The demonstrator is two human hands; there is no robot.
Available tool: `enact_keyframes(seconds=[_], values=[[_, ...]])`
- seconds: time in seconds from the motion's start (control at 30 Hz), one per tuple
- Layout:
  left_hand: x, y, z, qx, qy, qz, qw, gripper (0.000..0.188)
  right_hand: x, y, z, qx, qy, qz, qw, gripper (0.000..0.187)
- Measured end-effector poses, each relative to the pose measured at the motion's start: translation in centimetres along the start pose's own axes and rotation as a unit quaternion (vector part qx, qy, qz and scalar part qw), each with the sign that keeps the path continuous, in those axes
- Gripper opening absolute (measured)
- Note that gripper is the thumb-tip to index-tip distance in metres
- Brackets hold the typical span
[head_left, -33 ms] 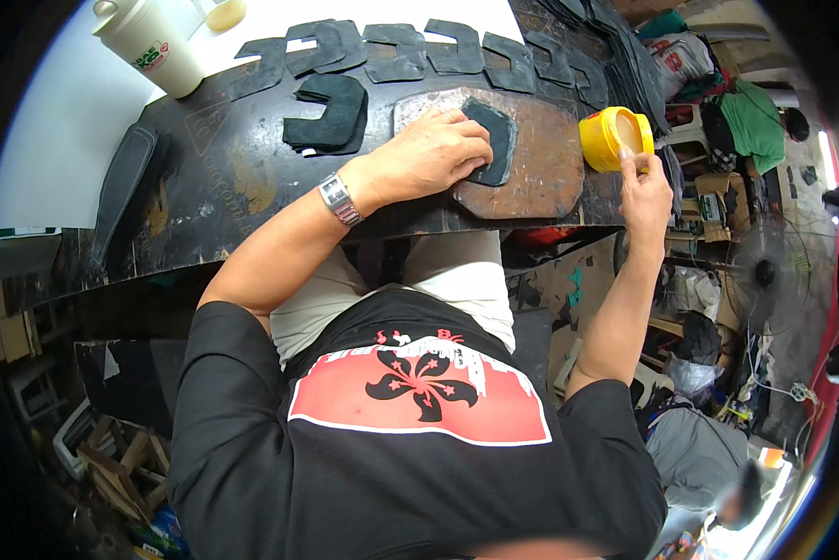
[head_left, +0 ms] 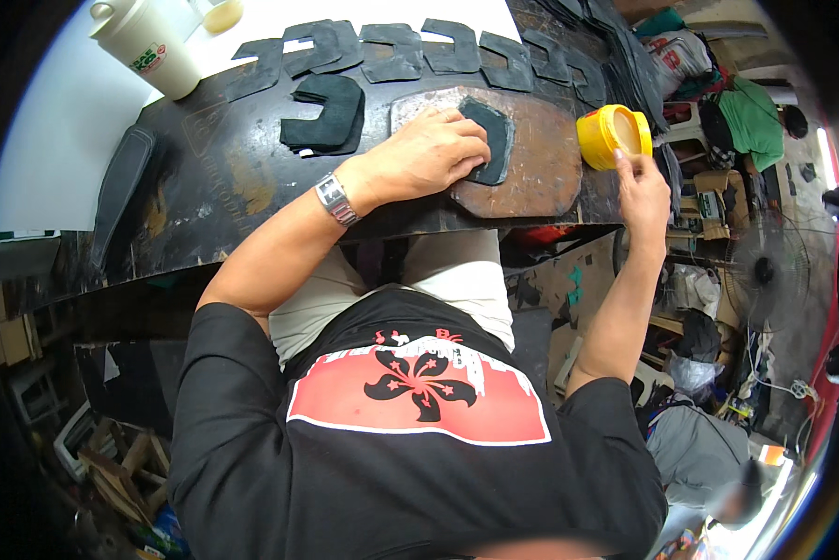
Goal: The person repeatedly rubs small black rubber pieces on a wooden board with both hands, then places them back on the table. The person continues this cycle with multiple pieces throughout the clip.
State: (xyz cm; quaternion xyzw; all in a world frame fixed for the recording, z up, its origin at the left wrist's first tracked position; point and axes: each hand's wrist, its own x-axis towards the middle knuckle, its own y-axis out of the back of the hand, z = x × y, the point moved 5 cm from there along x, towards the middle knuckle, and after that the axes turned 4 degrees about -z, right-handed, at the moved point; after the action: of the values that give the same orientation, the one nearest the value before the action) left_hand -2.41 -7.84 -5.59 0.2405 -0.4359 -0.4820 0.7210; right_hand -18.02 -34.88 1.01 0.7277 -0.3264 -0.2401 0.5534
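My left hand [head_left: 436,154], a metal watch at its wrist, lies with curled fingers on a dark, rounded flat piece [head_left: 490,140], pressing it against a worn brown board [head_left: 541,173]. At the near rim of a yellow tub [head_left: 599,140], my right hand [head_left: 643,191] has its thumb and fingers pinched together. Whatever is between them is too small to make out. Pale, cream-coloured stuff shows in the tub's mouth. Left of the board sits a small stack of black U-shaped pieces [head_left: 319,117], close to my left hand.
Several dark U-shaped cutouts [head_left: 391,54] line the table's far side, partly over a white sheet [head_left: 363,11]. A pale lidded cup [head_left: 149,56] stands far left. Dark flat pieces [head_left: 629,70] pile up far right. A fan [head_left: 765,271] and other people [head_left: 751,126] are off to the right.
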Motion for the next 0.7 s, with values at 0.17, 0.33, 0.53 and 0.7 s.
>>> enact_keyframes(seconds=[0.17, 0.33, 0.53, 0.7], values=[[-0.1, 1.1, 0.5, 0.003, 0.008, 0.012, 1.000, 0.025, -1.6, 0.0, -1.9, -0.053, 0.023, -0.219, 0.974, 0.050], [-0.8, 1.3, 1.3, 0.000, 0.028, 0.001, 1.000, 0.033, -4.9, -2.1, -4.7, 0.337, 0.106, -0.282, 0.892, 0.026], [-4.1, 4.3, 1.3, 0.080, 0.117, 0.135, 0.981, 0.029, -5.5, -5.8, -6.4, 0.484, 0.248, -0.126, 0.830, 0.037], [-9.1, 8.1, -1.9, 0.248, 0.321, 0.184, 0.895, 0.037, -4.8, -7.7, -7.6, 0.450, 0.272, -0.045, 0.850, 0.050]])
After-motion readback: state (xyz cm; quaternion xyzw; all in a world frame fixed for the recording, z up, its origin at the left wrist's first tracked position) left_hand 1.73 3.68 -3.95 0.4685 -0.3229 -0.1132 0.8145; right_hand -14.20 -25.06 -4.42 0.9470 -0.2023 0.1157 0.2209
